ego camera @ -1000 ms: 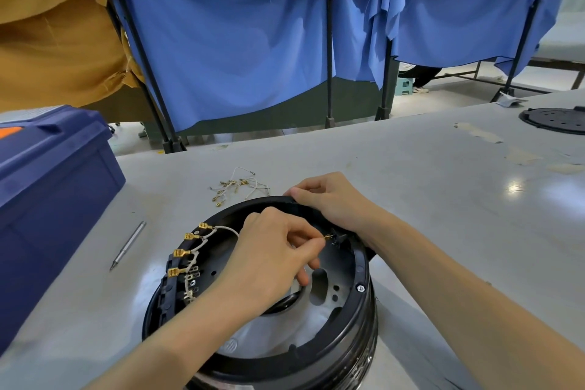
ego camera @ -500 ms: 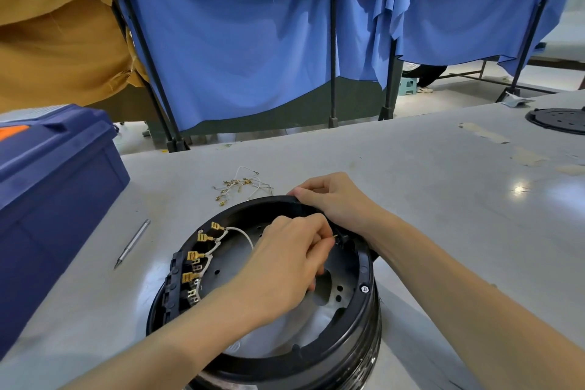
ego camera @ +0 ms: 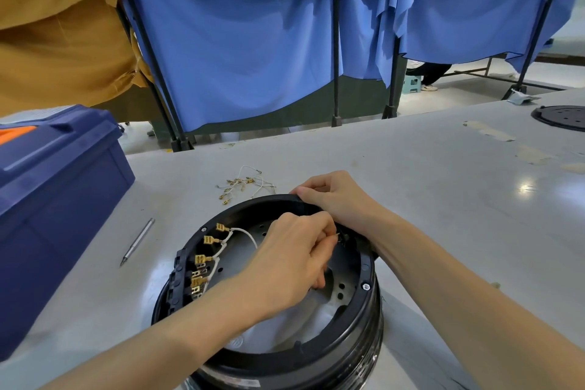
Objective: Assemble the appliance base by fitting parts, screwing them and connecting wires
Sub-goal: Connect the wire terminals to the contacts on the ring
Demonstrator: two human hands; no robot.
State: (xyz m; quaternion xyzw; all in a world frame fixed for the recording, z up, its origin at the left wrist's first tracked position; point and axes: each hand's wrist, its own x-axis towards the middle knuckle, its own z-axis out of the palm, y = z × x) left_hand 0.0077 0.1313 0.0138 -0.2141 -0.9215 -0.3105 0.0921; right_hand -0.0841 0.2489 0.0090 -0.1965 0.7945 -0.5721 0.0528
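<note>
Spreading out pale grey and glossy as a table (ego camera: 411,199), carrying a black round appliance base (ego camera: 368,313) by the near edge. Bearing a dark blue toolbox (ego camera: 57,199) along the left edge, a slim metal rod (ego camera: 138,241) lying between the two. Supporting loose wires (ego camera: 243,184) with brass terminals just beyond the base, worn tape patches (ego camera: 489,130) toward the right edge, a black perforated disc (ego camera: 562,117) at the far right corner.

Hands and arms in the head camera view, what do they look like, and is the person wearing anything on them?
Nothing is worn that shows. The left hand and the right hand are bare, with no gloves, and no ring, watch or bracelet in view. The left forearm and the right forearm are uncovered all the way to the frame edge. No sleeve or marking is visible.
</note>
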